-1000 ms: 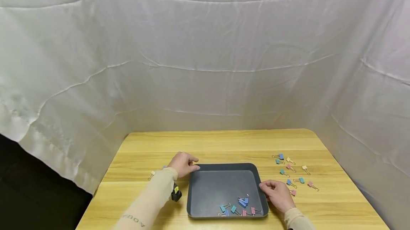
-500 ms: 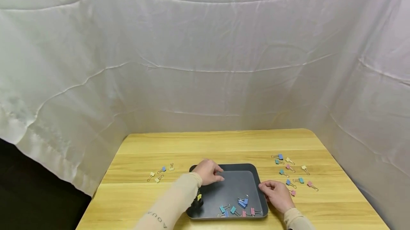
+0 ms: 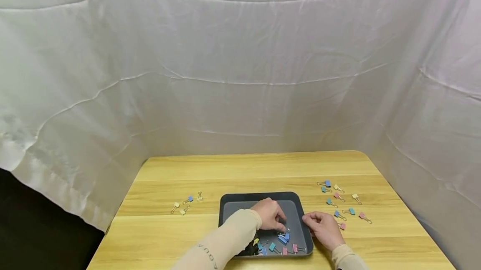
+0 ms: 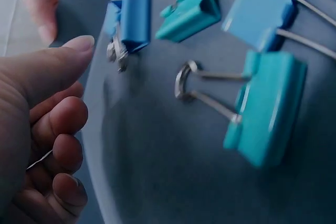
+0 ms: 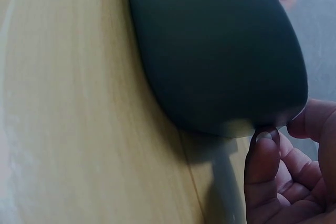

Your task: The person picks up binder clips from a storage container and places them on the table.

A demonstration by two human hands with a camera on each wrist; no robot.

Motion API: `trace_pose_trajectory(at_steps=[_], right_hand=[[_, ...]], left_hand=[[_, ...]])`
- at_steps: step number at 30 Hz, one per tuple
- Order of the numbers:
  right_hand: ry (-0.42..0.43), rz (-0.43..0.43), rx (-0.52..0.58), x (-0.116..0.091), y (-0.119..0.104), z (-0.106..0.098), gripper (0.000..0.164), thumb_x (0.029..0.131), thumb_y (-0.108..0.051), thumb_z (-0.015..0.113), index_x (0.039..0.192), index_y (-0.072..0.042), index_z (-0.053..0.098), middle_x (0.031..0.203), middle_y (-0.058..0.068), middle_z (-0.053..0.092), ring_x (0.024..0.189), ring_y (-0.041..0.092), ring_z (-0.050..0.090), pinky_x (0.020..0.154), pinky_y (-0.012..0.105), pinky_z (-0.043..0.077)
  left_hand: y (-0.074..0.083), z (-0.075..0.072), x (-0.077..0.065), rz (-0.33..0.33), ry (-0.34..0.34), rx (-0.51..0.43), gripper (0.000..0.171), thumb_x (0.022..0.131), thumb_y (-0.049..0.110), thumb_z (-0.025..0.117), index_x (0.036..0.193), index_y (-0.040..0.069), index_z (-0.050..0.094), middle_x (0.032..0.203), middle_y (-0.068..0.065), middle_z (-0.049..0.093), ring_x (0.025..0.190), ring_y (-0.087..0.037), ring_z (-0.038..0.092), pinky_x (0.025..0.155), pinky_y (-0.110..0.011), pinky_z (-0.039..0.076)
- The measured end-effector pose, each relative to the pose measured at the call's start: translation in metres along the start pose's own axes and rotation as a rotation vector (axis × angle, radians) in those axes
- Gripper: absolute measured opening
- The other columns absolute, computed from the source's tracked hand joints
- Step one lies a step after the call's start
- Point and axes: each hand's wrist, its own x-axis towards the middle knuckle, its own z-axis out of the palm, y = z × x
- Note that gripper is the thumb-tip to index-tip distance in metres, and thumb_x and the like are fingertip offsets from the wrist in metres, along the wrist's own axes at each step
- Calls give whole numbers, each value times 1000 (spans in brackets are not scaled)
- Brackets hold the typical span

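Observation:
My left hand (image 3: 269,215) reaches over the dark grey tray (image 3: 230,198), its thumb and fingertips just above a cluster of blue binder clips (image 3: 284,238). In the left wrist view the thumb is extended and the other fingers bend loosely, with no clip visible in them. Teal binder clips (image 4: 273,108) and pink binder clips (image 3: 295,248) lie along the tray's near side. At the tray's right wall, my right hand (image 3: 324,229) pinches the rim between thumb and forefinger; the right wrist view shows this grip (image 5: 278,129) from close up.
On the wooden table (image 3: 165,236), several yellow, blue, teal and pink binder clips (image 3: 351,211) lie scattered right of the tray. A smaller group of yellow and blue clips (image 3: 190,199) lies to its left. A pale curtain (image 3: 240,94) hangs behind and at the sides.
My left hand has moved right and nearer, from the tray's far left corner to above the blue clips inside it. The right hand stays on the rim.

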Motion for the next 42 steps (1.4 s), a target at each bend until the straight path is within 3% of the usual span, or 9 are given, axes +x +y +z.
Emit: trace_pose_trajectory(at_steps=[7, 14, 17, 23, 32, 42], right_hand=[[-4, -13, -9, 1, -2, 0, 18, 90, -13, 66, 97, 4, 70, 79, 8, 69, 67, 18, 63, 55, 28, 54], [1, -15, -1, 1, -2, 1, 17, 90, -12, 66, 96, 4, 70, 78, 9, 69, 66, 18, 62, 54, 27, 54], [3, -14, 3, 1, -2, 1, 17, 90, -12, 66, 96, 4, 70, 79, 9, 69, 66, 19, 62, 55, 28, 54], [7, -14, -7, 1, -2, 1, 17, 90, -13, 67, 96, 3, 70, 79, 8, 69, 66, 19, 63, 55, 28, 54], [11, -9, -11, 1, 2, 2, 16, 90, -12, 67, 95, 3, 71, 77, 8, 69, 65, 19, 63, 54, 28, 54], [11, -18, -20, 2, 2, 1, 17, 89, -13, 67, 95, 3, 71, 78, 8, 69, 65, 19, 63, 54, 28, 54]], left_hand=[[5, 5, 7, 41, -34, 73, 23, 76, 42, 80, 94, 27, 78, 53, 22, 50, 50, 8, 44, 53, -7, 38], [7, 5, 9, 93, -46, 141, 19, 75, 46, 80, 85, 30, 79, 52, 25, 53, 53, 12, 44, 80, -9, 38], [8, 5, 10, 95, -58, 134, 20, 74, 48, 80, 83, 30, 78, 53, 25, 53, 52, 11, 44, 75, -8, 41], [12, 7, 12, 109, -98, 121, 25, 71, 50, 80, 85, 30, 78, 56, 24, 55, 51, 11, 46, 52, -6, 39], [18, 8, 13, 152, -144, 135, 26, 67, 53, 82, 83, 31, 78, 52, 25, 53, 51, 11, 45, 52, -6, 38], [21, 8, 14, 142, -162, 158, 18, 71, 48, 82, 73, 32, 75, 53, 25, 53, 51, 10, 46, 51, -7, 38]])
